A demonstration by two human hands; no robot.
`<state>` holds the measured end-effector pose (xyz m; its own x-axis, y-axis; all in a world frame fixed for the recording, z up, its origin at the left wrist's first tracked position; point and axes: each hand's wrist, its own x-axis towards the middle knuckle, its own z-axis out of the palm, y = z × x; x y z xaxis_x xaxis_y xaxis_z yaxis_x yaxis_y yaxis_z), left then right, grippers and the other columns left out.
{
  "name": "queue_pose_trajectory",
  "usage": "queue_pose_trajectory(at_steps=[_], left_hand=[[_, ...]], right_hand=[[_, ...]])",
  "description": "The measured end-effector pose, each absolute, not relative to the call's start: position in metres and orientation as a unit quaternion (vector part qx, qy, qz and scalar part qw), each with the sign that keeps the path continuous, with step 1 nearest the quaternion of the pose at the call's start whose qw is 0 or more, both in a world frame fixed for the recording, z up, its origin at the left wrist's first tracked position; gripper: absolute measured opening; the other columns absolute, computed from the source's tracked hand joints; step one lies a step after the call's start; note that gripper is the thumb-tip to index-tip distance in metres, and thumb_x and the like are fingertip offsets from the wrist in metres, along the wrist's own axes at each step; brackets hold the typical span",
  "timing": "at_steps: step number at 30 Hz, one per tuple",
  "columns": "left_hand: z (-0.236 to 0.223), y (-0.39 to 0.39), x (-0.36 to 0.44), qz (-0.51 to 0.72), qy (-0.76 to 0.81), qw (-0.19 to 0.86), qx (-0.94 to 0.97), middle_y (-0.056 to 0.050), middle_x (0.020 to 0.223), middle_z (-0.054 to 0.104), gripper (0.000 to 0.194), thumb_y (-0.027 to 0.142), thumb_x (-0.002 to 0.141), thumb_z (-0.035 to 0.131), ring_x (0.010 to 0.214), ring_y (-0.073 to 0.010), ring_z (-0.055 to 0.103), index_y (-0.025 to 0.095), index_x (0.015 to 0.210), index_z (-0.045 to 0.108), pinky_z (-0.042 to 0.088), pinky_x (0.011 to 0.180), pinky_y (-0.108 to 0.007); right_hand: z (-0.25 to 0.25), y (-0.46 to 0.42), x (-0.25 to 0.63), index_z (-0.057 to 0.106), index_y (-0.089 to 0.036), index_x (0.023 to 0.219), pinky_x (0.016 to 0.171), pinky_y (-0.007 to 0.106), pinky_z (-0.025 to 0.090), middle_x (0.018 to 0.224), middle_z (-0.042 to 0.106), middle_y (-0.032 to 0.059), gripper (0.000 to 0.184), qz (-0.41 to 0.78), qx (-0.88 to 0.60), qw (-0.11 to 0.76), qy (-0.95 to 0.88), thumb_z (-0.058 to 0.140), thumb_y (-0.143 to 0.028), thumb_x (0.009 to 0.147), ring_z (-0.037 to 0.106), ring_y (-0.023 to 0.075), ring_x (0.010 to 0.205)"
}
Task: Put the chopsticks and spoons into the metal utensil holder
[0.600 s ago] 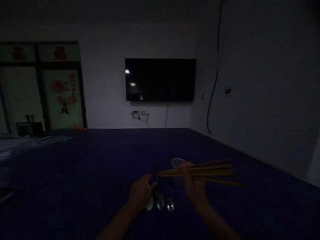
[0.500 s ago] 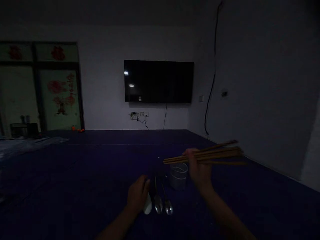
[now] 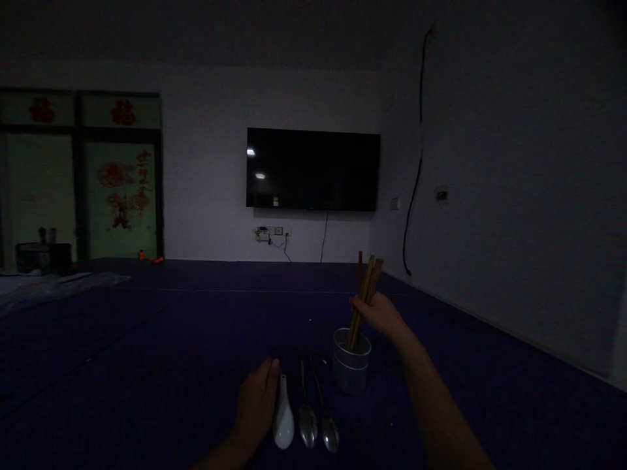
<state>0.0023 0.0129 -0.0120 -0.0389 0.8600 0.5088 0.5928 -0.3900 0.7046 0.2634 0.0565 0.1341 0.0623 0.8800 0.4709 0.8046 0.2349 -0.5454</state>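
My right hand (image 3: 383, 314) is closed around a bundle of wooden chopsticks (image 3: 368, 287). Their lower ends are inside a grey metal cup (image 3: 351, 372), and the upper ends lean a little to the right. To the left, my left hand (image 3: 257, 398) rests on the dark blue surface with its fingers stretched forward, holding nothing that I can see. Just right of it lies a white soup spoon (image 3: 283, 424), bowl toward me. Two metal spoons, one (image 3: 308, 424) beside the white one and another (image 3: 330, 432) nearer the cup, lie alongside.
The blue surface (image 3: 196, 339) stretches to the far wall, where a black television (image 3: 313, 170) hangs above some sockets and cables. Clear plastic sheeting (image 3: 73, 287) lies at the far left, near a dark box (image 3: 44, 257). A wall (image 3: 514, 274) borders the right side.
The chopsticks have swung from level above the cup to nearly upright, their lower ends now inside it. My left hand has moved slightly left, uncovering the white soup spoon's handle.
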Motion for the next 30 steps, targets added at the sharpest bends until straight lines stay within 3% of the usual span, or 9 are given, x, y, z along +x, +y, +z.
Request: queue_pose_trajectory(at_steps=[11,22,30], left_hand=[[-0.006,-0.005,0.001,0.415,0.534,0.191,0.712,-0.001,0.065,0.058,0.051,0.058,0.087,0.024,0.063,-0.0149,0.054,0.02,0.069,0.052,0.037,0.059,-0.025],[-0.004,-0.002,0.0,0.391,0.525,0.164,0.738,-0.001,0.064,0.059,0.047,0.052,0.088,0.025,0.062,-0.015,0.055,0.019,0.07,0.054,0.036,0.057,-0.024],[-0.003,-0.003,0.006,0.362,0.544,0.11,0.749,-0.001,0.064,0.059,0.041,0.044,0.09,0.028,0.064,-0.0147,0.057,0.02,0.07,0.053,0.032,0.056,-0.023]], right_hand=[[0.106,0.067,0.262,0.063,-0.016,0.063,0.049,0.018,0.037,0.067,0.067,0.0024,0.009,0.1,-0.643,0.267,-0.71,0.065,-0.024,0.067,0.062,0.014,0.063],[0.104,0.069,0.258,0.067,-0.017,0.069,0.048,0.021,0.037,0.075,0.069,0.0056,0.031,0.073,-0.671,0.205,-0.709,0.077,-0.042,0.054,0.065,0.0185,0.068],[0.107,0.07,0.249,0.068,-0.019,0.063,0.049,0.019,0.037,0.072,0.07,0.0037,0.022,0.082,-0.653,0.199,-0.726,0.079,-0.034,0.051,0.065,0.0172,0.069]])
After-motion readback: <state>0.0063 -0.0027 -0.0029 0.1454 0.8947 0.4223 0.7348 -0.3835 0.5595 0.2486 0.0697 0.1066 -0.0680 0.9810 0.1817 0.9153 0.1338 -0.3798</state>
